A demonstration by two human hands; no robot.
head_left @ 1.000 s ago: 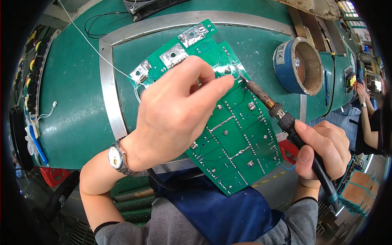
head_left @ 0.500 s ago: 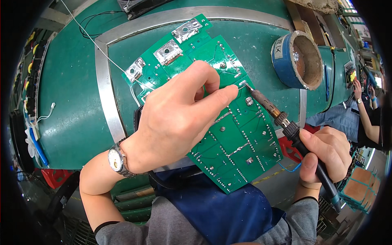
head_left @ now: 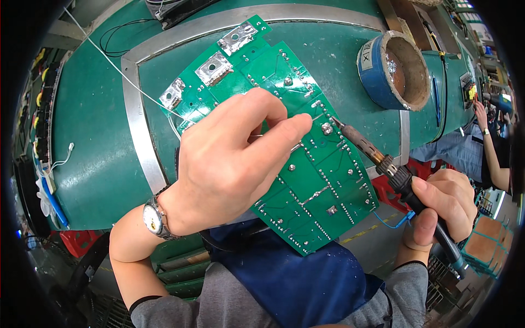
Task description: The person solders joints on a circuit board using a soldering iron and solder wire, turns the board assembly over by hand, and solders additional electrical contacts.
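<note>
A large green circuit board (head_left: 306, 202) lies tilted before me, solder side up, with rows of shiny joints and several big tinned pads at its far left edge. My left hand (head_left: 240, 153), with a watch at the wrist, is over the board. Its thumb and forefinger pinch thin solder wire (head_left: 123, 75), which runs in from the far left; a short end sticks out past the fingertips. My right hand (head_left: 445, 205) grips the black handle of a soldering iron (head_left: 402, 180). The iron's tip is at the board's right edge, close to a row of joints and apart from the wire end.
A round blue pot (head_left: 377, 76) with a thick grey rim stands right of the board. A metal strip (head_left: 139, 120) frames the green bench top (head_left: 93, 142). A white connector lead (head_left: 68, 150) lies at left. Another person (head_left: 476, 145) is at far right.
The iron's tip has moved a little nearer along the board's edge, away from the wire end. My left hand has drawn slightly left. The board has shifted slightly in view.
</note>
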